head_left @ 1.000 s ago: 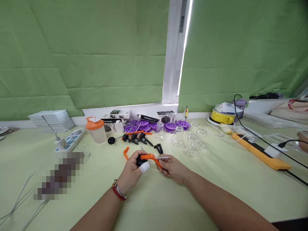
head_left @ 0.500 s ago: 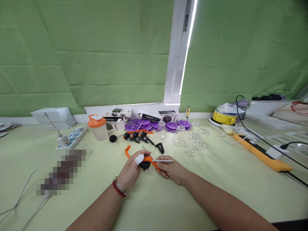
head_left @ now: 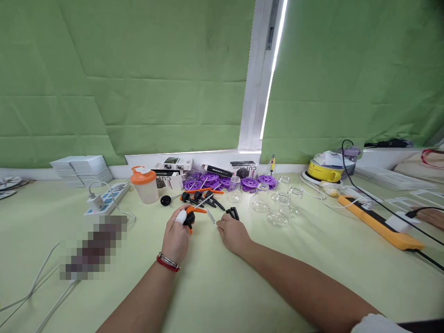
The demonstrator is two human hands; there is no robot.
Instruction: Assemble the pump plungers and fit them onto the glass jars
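My left hand point(head_left: 176, 233), its thumb wrapped in white, is closed round a black round piece point(head_left: 189, 219) with an orange curved arm point(head_left: 196, 210). A thin metal rod point(head_left: 205, 202) slants up from this orange-and-black assembly. My right hand point(head_left: 235, 234) is low over the table, fingers bent and drawn together; what they hold, if anything, is hidden. Just left of its fingertips lies a short silver screw-like rod point(head_left: 211, 216). Short black tubes point(head_left: 234, 212) show right behind its knuckles.
Behind my hands lie black-headed parts point(head_left: 199, 199), purple wheels point(head_left: 249, 184) and cartons point(head_left: 169, 181). Clear glass-like cups point(head_left: 277, 218) stand to the right. An orange-lidded shaker point(head_left: 144, 187) is at left, an orange power strip point(head_left: 381, 224) at right. Another person's hand point(head_left: 432, 216) shows at the right edge.
My hands have come apart. The left has moved left with the orange-and-black assembly; the right has let go of it and moved forward beside the black tubes. Another hand appears at far right.
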